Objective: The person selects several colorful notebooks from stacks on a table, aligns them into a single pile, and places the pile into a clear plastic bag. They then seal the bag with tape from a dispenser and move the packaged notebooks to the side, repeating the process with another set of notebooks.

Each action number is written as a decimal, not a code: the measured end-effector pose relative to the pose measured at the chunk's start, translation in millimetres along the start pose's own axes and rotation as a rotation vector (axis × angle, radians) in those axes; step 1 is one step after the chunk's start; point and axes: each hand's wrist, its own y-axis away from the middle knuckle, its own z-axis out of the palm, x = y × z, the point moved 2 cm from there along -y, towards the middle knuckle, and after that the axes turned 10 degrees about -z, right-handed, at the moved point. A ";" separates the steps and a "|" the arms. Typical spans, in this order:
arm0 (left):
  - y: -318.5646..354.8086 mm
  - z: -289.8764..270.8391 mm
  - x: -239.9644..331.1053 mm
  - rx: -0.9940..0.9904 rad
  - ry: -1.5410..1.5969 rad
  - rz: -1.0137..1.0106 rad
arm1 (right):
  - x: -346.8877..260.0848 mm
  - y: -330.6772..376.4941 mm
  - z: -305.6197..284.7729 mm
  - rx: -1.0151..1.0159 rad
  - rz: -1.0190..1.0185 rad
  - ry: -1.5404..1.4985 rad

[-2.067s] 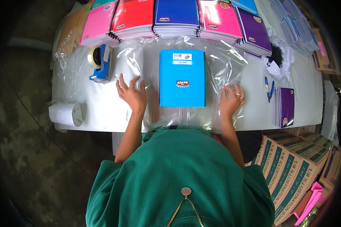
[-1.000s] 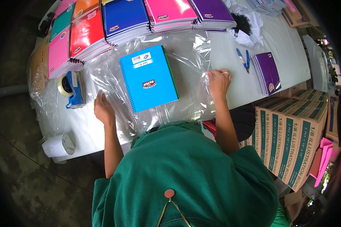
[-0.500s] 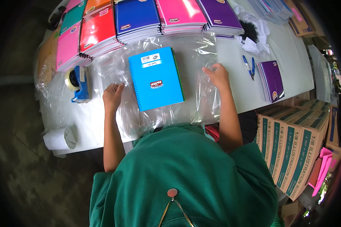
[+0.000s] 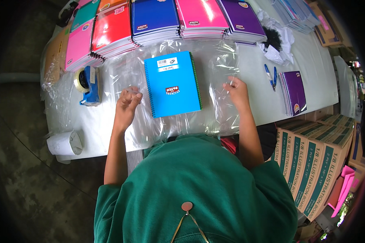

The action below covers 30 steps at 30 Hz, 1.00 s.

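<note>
A light blue spiral notebook (image 4: 172,103) lies in the middle of a clear plastic sheet (image 4: 217,115), its cover facing up with a white label near the far end. A green coil shows along its right side, where another notebook may lie beneath. To the left of the notebook, my left hand (image 4: 127,108) pinches a fold of the plastic between thumb and fingers. My right hand (image 4: 239,95) is on the other side, its thumb and fingertips closed on the right part of the sheet. Neither hand touches the notebook.
Stacks of notebooks, including a red one (image 4: 112,27) and a dark blue one (image 4: 155,16), line the far side. A blue tape dispenser (image 4: 94,87) stands left, beyond a white roll (image 4: 65,143). Blue-handled cutters (image 4: 271,77) and purple notebooks (image 4: 295,93) lie right. Cartons (image 4: 312,158) stand beside the table.
My left hand has come up and inward, lifting a bit of plastic. The fingers of my right hand have closed more on the sheet. The whole view has shifted slightly.
</note>
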 end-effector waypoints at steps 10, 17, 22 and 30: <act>-15.1 41.4 33.6 -0.152 0.082 0.147 | -86.9 -7.8 -26.0 -0.531 -0.163 0.050; -26.3 92.7 22.0 -0.123 0.191 0.185 | -51.8 2.5 83.4 -0.272 -0.401 -0.766; -13.6 117.7 9.8 -0.012 -0.665 0.278 | -77.9 21.5 108.3 -0.257 -0.661 -0.489; -88.2 21.2 16.7 0.084 -0.626 0.241 | -95.3 33.3 133.4 -0.165 -0.795 0.396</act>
